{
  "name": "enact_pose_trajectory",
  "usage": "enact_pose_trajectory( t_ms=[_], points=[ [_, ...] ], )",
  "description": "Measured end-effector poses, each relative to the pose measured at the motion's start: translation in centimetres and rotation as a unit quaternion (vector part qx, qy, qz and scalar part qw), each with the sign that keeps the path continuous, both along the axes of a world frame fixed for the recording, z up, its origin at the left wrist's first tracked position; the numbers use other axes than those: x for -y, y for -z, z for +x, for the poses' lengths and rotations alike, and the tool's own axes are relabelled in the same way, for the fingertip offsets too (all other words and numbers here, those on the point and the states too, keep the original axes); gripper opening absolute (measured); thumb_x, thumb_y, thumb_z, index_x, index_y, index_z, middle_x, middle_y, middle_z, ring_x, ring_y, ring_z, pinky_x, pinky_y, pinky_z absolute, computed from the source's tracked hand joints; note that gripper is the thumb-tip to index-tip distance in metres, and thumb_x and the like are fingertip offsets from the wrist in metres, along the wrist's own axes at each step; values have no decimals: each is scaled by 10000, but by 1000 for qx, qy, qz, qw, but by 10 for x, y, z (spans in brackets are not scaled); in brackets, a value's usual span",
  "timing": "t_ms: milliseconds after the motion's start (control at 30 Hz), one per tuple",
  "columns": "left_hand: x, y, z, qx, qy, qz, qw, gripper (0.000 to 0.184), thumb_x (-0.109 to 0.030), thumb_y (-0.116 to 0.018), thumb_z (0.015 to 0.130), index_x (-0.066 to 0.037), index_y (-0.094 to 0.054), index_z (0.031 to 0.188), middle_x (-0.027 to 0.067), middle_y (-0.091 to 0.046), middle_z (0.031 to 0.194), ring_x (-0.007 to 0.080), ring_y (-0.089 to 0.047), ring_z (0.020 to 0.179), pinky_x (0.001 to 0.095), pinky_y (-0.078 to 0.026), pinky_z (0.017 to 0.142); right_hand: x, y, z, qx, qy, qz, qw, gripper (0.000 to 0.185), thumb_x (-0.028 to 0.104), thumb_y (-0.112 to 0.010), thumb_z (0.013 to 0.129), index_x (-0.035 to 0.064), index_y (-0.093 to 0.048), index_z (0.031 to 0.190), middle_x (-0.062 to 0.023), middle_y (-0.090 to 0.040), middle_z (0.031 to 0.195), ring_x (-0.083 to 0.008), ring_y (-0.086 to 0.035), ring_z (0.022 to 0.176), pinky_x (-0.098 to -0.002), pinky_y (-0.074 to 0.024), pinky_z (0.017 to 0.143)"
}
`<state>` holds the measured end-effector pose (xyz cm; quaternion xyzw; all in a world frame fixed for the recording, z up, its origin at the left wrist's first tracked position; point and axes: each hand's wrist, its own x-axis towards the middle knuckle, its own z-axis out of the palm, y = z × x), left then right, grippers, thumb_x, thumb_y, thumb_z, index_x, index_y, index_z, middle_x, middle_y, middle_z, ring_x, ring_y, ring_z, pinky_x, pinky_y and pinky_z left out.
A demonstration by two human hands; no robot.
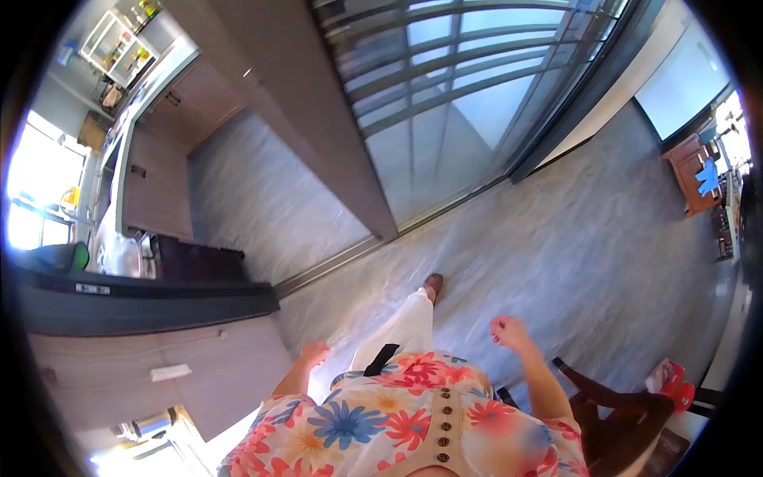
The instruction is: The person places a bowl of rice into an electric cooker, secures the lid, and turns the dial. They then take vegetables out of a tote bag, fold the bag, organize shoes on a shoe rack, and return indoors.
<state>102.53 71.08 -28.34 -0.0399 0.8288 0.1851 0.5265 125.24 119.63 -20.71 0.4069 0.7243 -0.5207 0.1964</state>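
My left hand (pixel 315 353) hangs low beside my body, its fingers curled in, with nothing seen in it. On the other side my right hand (pixel 509 331) is held a little out from my waist, loosely closed like a fist. It also shows nothing between the fingers. Neither hand touches anything. Below them are my white trousers (pixel 397 326) and one brown shoe (pixel 433 286) on the grey floor (pixel 493 254). A black strap end (pixel 382 359) lies against my flowered shirt (pixel 397 397).
Ahead stands a sliding door (pixel 445 119) with glass and dark bars, its floor track (pixel 326 265) crossing in front of me. Left, a kitchen counter (pixel 131 119) runs along the wall. A dark wooden chair (pixel 620 397) is near my right side. A wooden cabinet (pixel 690 171) stands far right.
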Motion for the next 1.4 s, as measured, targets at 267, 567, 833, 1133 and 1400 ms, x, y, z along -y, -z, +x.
enact_pose_trajectory(
  t_ms=[267,567,833,1133,1400],
  points=[
    [-162,83,-95,-23,241,18,970,139,-193,-531,712,-120,-619,792,52,-592,667,147,-586,581,291,-482,494,-111,34,74,125,178,-50,975,145,172,-494,793,43,-558,776,-63,-573,645,-140,-545,479,-251,-413,373],
    [-396,-16,-115,-47,22,129,990,292,-316,-556,674,-163,-636,910,68,-630,885,235,-602,809,325,-476,723,-149,63,87,131,-37,159,978,264,265,-475,733,45,-618,712,-176,-606,705,-345,-581,597,-388,-472,532],
    [-502,36,-16,-40,116,58,991,271,-326,-558,672,-194,-646,891,77,-624,910,227,-592,839,325,-465,755,-348,22,84,109,-26,90,990,276,254,-462,734,34,-617,675,-138,-604,639,-252,-591,543,-341,-463,470],
    [-671,22,55,-119,244,92,958,273,-329,-465,742,-180,-654,872,58,-617,927,253,-563,901,354,-436,798,-554,39,77,6,13,14,1000,240,229,-503,778,17,-567,682,-49,-564,578,-118,-547,470,-251,-415,396],
    [-750,34,49,-46,199,56,977,243,-273,-522,661,-144,-647,823,66,-625,853,229,-592,812,345,-469,710,-672,34,-6,-112,20,35,993,236,223,-495,818,22,-568,717,-47,-574,616,-112,-546,487,-242,-427,448]
  ],
)
